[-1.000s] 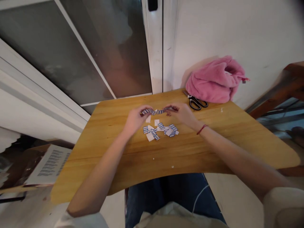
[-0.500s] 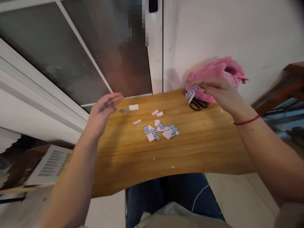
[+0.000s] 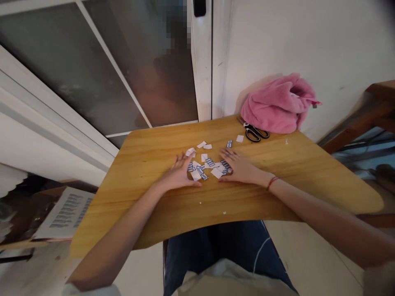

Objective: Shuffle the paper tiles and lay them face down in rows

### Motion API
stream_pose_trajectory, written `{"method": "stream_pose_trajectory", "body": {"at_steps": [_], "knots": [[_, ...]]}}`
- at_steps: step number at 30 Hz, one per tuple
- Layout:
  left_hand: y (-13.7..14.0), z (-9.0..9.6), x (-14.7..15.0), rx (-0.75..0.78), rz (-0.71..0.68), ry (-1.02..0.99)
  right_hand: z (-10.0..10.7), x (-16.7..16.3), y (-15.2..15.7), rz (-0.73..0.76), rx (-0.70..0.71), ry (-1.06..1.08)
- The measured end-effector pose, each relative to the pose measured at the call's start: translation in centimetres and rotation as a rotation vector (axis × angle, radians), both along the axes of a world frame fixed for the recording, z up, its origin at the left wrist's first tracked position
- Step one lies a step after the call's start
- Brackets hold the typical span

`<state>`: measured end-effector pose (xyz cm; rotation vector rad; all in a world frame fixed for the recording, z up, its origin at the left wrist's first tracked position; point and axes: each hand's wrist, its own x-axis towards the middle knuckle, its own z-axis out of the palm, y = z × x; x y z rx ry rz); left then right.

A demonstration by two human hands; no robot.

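Observation:
Small paper pieces (image 3: 216,172), some plain white and some with blue printed stripes, lie in a loose heap mid-table. My left hand (image 3: 179,172) rests at the heap's left side, fingers spread, its fingertips by a few white slips (image 3: 190,152). On the opposite side my right hand (image 3: 239,166) lies with its fingers apart, partly covering striped pieces. Neither hand grips anything that I can see. Just beyond the right fingers are a striped piece (image 3: 229,144) and a white square (image 3: 240,138). Two more white slips (image 3: 204,145) lie behind the heap.
Black-handled scissors (image 3: 253,133) lie at the back right of the wooden table (image 3: 247,201), against a pink plush bag (image 3: 274,105). A glass-paned door (image 3: 123,61) and white wall stand behind. A cardboard box (image 3: 46,197) with a printed sheet is at lower left.
Both hands have come inward and down to the heap. Loose pieces at left are now gathered by the left hand; a striped piece and white square now lie left of the scissors.

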<state>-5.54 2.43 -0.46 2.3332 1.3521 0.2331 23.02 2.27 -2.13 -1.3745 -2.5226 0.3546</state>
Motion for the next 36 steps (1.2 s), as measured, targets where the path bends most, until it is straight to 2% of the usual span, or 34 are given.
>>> {"method": "stream_pose_trajectory", "body": {"at_steps": [4, 8, 11, 15, 18, 20, 23, 25, 27, 29, 31, 33, 36], "knots": [[0.9, -0.2, 4.8, 0.032, -0.071, -0.223, -0.3, -4.1, 1.3, 0.155, 0.003, 0.253], [1.6, 0.1, 5.7, 0.013, 0.087, -0.368, -0.2, -4.9, 2.4, 0.109, 0.086, 0.373], [1.6, 1.5, 4.7, 0.000, 0.155, -0.497, 1.0, -4.2, 2.7, 0.008, 0.069, 0.473], [1.2, 4.9, 2.0, 0.091, 0.172, -0.720, 4.7, -1.7, 2.4, -0.088, -0.058, 0.744], [0.6, 7.1, -1.0, 0.211, 0.245, -0.784, 7.7, 1.3, 1.6, -0.167, 0.018, 0.840], [0.1, 7.6, -3.0, 0.205, 0.272, -0.745, 8.5, 3.6, 1.1, -0.206, 0.027, 0.787], [-1.1, 6.1, -4.9, 0.109, 0.287, -0.579, 7.1, 6.3, 0.9, -0.261, -0.056, 0.678], [-1.9, 4.2, -4.9, 0.039, 0.248, -0.390, 4.8, 7.0, 1.4, -0.284, -0.073, 0.597], [-2.5, 2.1, -3.8, 0.016, 0.192, -0.166, 2.5, 6.7, 2.2, -0.318, -0.040, 0.375], [-2.3, 0.7, -2.1, 0.086, 0.138, 0.002, 0.7, 5.4, 3.3, -0.333, 0.048, 0.162], [-1.3, 0.0, -0.3, 0.137, 0.084, 0.087, -0.3, 3.2, 4.3, -0.396, 0.110, 0.051], [0.2, -0.2, 1.5, 0.176, 0.052, 0.105, -0.6, 0.6, 4.9, -0.407, 0.105, 0.087], [2.8, -0.4, 3.7, 0.189, 0.042, 0.038, -0.3, -3.2, 4.9, -0.189, 0.027, 0.250]]}}
